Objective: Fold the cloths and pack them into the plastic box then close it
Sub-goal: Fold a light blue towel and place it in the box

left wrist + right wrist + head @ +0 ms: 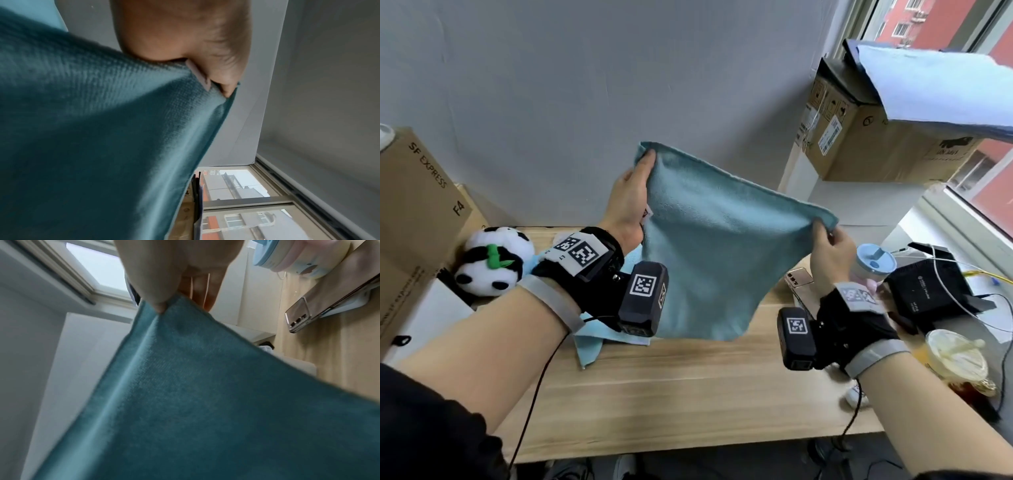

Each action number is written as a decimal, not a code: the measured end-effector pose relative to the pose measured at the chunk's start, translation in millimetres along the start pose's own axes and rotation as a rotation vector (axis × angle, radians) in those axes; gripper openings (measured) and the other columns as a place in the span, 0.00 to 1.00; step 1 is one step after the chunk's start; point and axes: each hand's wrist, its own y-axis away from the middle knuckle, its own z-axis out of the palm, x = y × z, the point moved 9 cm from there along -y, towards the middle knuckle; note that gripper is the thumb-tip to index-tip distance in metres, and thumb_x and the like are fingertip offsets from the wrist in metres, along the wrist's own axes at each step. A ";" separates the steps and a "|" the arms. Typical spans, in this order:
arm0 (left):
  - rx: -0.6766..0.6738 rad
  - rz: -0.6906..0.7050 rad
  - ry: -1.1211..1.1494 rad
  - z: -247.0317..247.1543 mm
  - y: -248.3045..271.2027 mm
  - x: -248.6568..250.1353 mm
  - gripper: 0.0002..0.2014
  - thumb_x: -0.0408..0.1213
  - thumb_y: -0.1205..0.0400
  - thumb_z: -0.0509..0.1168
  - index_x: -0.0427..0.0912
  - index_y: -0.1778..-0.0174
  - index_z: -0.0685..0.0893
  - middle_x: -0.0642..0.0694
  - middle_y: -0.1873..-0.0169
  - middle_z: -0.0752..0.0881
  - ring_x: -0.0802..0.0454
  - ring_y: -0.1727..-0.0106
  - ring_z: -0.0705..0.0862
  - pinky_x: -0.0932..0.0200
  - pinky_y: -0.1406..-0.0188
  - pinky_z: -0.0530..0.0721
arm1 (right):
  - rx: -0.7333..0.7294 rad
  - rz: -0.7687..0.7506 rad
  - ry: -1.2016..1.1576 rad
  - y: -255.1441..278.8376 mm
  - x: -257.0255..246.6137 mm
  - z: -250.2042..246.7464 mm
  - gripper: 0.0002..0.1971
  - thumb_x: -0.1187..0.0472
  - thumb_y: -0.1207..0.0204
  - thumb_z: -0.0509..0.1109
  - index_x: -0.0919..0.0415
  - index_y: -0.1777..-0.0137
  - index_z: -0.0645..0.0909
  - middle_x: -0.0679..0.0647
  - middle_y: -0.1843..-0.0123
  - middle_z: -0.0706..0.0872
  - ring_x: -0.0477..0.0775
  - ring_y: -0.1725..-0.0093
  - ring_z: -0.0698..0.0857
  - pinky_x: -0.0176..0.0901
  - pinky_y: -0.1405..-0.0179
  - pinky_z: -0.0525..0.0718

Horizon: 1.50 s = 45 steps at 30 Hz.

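At the far left a panda plush [493, 262] sat on the bench [688, 387], beside a light blue cloth [589, 346] lying flat under your left wrist. Your left hand [628, 202] had its fingers clamped on one top corner of the teal cloth [715, 253], which hung spread above the bench. Your right hand [828, 253] pinched the other top corner, with a phone [798, 278] and a blue-lidded cup [873, 265] just beside it.

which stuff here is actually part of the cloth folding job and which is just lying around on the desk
Part of the job:
- teal cloth, held up by left hand and right hand
- light blue cloth on the table

Lying about:
- panda plush
- phone
- lidded cup
- iced drink
- black box
- cardboard boxes

No plastic box shows.
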 end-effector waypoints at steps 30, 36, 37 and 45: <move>0.151 -0.298 -0.594 -131.7 6.7 -171.7 0.08 0.38 0.16 0.60 0.41 0.56 0.83 0.41 0.58 0.83 0.49 0.60 0.82 0.56 0.60 0.84 | -0.083 0.201 0.191 53.6 131.3 -34.1 0.14 0.59 0.21 0.61 0.60 0.68 0.75 0.59 0.64 0.79 0.54 0.57 0.74 0.43 0.63 0.67; 0.063 -0.521 -0.754 -169.7 53.5 -252.4 0.15 0.32 0.16 0.60 0.39 0.69 0.80 0.41 0.69 0.78 0.47 0.56 0.77 0.62 0.48 0.78 | -0.321 0.507 0.458 104.3 232.8 -48.6 0.14 0.63 0.20 0.60 0.63 0.68 0.77 0.67 0.59 0.82 0.59 0.54 0.78 0.51 0.51 0.75; 0.049 -0.541 -0.793 -171.4 60.8 -258.1 0.14 0.32 0.16 0.60 0.38 0.69 0.80 0.41 0.69 0.79 0.48 0.58 0.76 0.64 0.55 0.75 | -0.341 0.531 0.493 109.6 241.9 -51.4 0.16 0.63 0.20 0.60 0.62 0.70 0.75 0.68 0.58 0.82 0.60 0.54 0.78 0.53 0.49 0.76; 0.101 -0.479 -0.893 -162.5 71.2 -264.2 0.06 0.31 0.16 0.59 0.35 0.57 0.79 0.42 0.71 0.77 0.50 0.68 0.73 0.76 0.75 0.70 | -0.348 0.506 0.532 120.0 259.5 -52.8 0.21 0.62 0.17 0.58 0.57 0.74 0.67 0.54 0.72 0.72 0.55 0.59 0.73 0.44 0.59 0.65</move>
